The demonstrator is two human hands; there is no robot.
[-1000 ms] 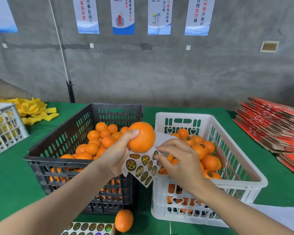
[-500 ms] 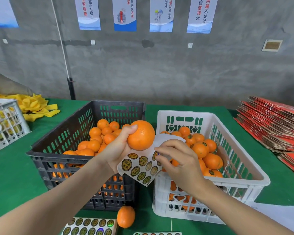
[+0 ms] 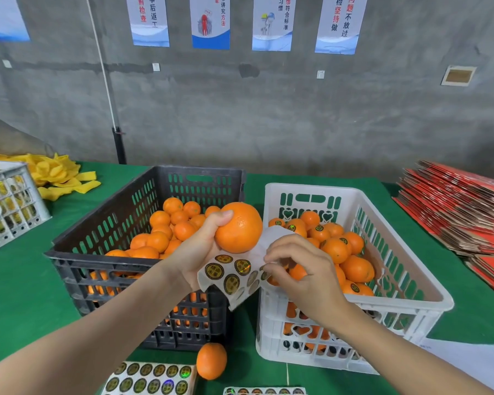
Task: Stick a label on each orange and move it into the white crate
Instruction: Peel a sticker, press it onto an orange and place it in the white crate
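Note:
My left hand [image 3: 196,252] grips a large orange [image 3: 238,227] and also holds a white sticker sheet [image 3: 234,273] of round gold-and-black labels beneath it, above the gap between the two crates. My right hand [image 3: 300,273] has its fingers curled at the sheet's right edge, pinching at a label there. The black crate [image 3: 69,258] on the left holds several plain oranges. The white crate [image 3: 405,280] on the right holds several oranges, some with labels showing.
A loose orange [image 3: 211,361] lies on the green table in front of the black crate, beside more sticker sheets [image 3: 151,379]. Yellow foam nets [image 3: 60,175] and a grey crate [image 3: 9,203] are at far left. Red flat cartons [image 3: 462,206] are stacked at right.
My hands have barely shifted; the right fingers keep working at the sheet's edge while the left holds the orange and sheet in place.

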